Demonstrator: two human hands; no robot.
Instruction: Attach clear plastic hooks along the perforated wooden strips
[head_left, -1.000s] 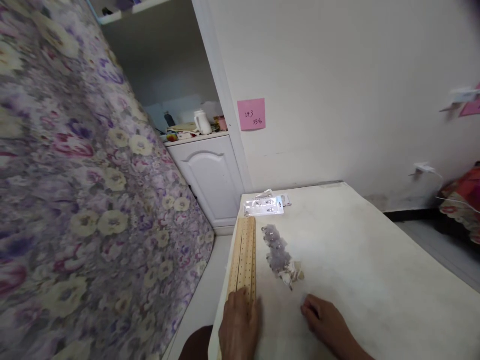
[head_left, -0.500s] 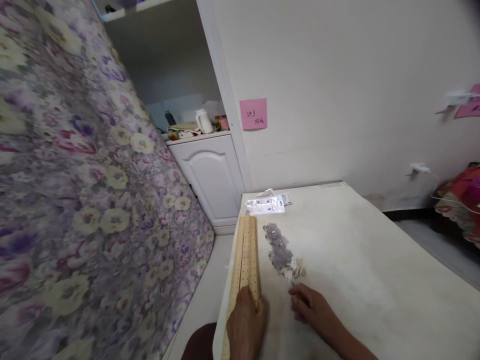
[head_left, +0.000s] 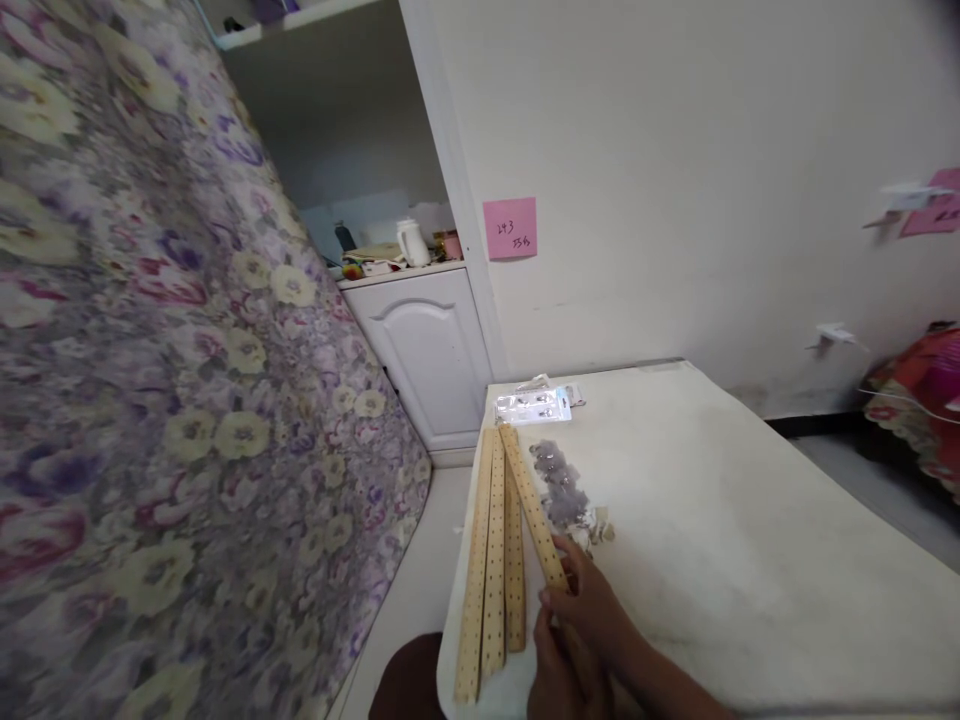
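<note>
A pale wooden strip with rows of small holes (head_left: pixel 534 510) slants across the left part of the table. My right hand (head_left: pixel 592 598) is closed on it, thumb and fingers pinching its sides. Just below, my left hand (head_left: pixel 556 670) curls around the near end of the same strip, which the two hands mostly hide. Several more perforated wooden strips (head_left: pixel 493 570) lie side by side along the table's left edge. Beside my right hand lies a row of small grey translucent pieces (head_left: pixel 561 485), with whitish scraps (head_left: pixel 595 524) at its near end.
Clear plastic packaging (head_left: pixel 534 405) lies at the back left of the white table (head_left: pixel 720 520). To the left hangs a floral curtain (head_left: pixel 187 380), next to a white cabinet (head_left: pixel 431 350) with a white jug (head_left: pixel 412 243). A pink note (head_left: pixel 510 228) is on the wall.
The strips have spread apart, and one now slants to the right. My left hand has moved right, off the bundle. My right hand has left the whitish scraps and grips the slanted strip.
</note>
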